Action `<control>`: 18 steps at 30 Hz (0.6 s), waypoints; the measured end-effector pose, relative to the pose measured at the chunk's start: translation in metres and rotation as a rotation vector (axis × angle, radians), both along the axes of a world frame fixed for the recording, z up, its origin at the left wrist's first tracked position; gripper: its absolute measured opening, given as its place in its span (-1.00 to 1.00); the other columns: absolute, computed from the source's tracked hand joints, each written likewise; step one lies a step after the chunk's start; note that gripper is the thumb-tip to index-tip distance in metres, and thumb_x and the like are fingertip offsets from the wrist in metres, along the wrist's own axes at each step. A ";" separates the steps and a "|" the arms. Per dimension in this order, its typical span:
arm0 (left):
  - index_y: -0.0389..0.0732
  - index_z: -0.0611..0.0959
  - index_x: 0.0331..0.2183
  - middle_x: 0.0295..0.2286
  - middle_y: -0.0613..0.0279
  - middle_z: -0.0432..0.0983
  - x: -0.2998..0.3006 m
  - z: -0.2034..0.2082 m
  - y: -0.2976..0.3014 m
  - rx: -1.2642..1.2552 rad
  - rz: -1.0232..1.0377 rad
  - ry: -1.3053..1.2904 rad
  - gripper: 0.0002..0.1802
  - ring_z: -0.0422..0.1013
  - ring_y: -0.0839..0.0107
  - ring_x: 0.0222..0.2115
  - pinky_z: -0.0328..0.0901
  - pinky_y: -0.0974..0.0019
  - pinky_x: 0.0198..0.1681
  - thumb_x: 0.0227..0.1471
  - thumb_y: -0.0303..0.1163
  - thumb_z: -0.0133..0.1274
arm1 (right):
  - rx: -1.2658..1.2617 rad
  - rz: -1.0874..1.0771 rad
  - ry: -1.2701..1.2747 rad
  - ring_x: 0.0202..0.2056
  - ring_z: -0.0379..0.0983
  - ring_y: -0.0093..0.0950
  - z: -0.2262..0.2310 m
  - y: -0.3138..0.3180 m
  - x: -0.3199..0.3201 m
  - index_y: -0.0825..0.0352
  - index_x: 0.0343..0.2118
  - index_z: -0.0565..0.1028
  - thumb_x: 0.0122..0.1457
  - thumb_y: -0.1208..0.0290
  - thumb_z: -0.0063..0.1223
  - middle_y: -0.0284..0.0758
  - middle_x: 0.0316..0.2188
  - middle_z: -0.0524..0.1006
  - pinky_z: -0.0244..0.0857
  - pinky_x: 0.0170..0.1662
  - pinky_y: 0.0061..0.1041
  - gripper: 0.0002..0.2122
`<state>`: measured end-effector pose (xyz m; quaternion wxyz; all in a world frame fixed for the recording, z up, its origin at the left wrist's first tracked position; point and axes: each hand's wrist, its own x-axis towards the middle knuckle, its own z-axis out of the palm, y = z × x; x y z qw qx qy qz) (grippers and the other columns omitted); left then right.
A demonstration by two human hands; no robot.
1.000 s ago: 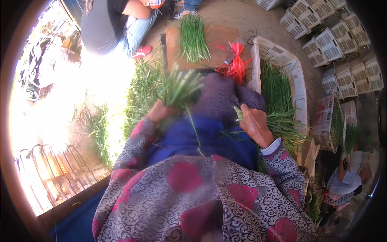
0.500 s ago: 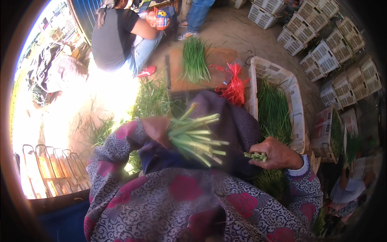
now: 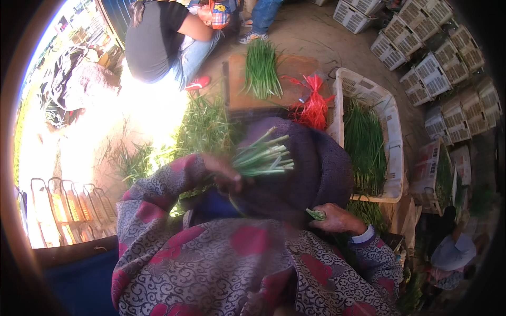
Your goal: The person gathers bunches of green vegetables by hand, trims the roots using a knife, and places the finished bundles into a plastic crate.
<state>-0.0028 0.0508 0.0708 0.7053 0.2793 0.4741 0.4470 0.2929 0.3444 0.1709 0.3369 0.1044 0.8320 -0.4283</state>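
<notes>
My left hand [image 3: 225,171], somewhat blurred, is closed round a bunch of chives [image 3: 266,158] with pale stem ends fanning to the right, above the dark purple cloth [image 3: 327,168] on my lap. Lower on the right, my right hand [image 3: 341,218] grips a smaller bundle of green stalks [image 3: 316,215]. Only their ends poke out past the fingers; the rest is hidden behind the hand. Ahead, a laid-out pile of chives [image 3: 262,73] rests on a brown board [image 3: 298,66]. Beside it lies a bunch of red plastic strips [image 3: 313,105].
A white plastic crate [image 3: 396,142] holding chives stands at my right. Loose greens [image 3: 203,126] lie left of my lap. A crouching person [image 3: 153,45] is at the far left. Stacked crates [image 3: 421,73] line the far right, and a metal rack [image 3: 71,210] stands at near left.
The view has shifted slightly. My right hand has moved left and a little down, nearer my lap, with its stalks. The bunch in my left hand has turned and looks narrower.
</notes>
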 end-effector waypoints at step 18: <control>-0.29 0.68 -0.39 -0.53 0.24 0.61 -0.018 -0.089 -0.055 -0.199 1.279 0.251 -0.74 0.28 0.51 -0.74 0.19 0.38 -0.64 0.08 -0.26 0.14 | -0.167 0.572 0.461 -0.21 0.60 -0.20 -0.018 -0.055 -0.192 0.42 0.06 0.46 0.13 0.32 0.25 -0.07 -0.04 0.53 0.47 -0.13 -0.30 -0.55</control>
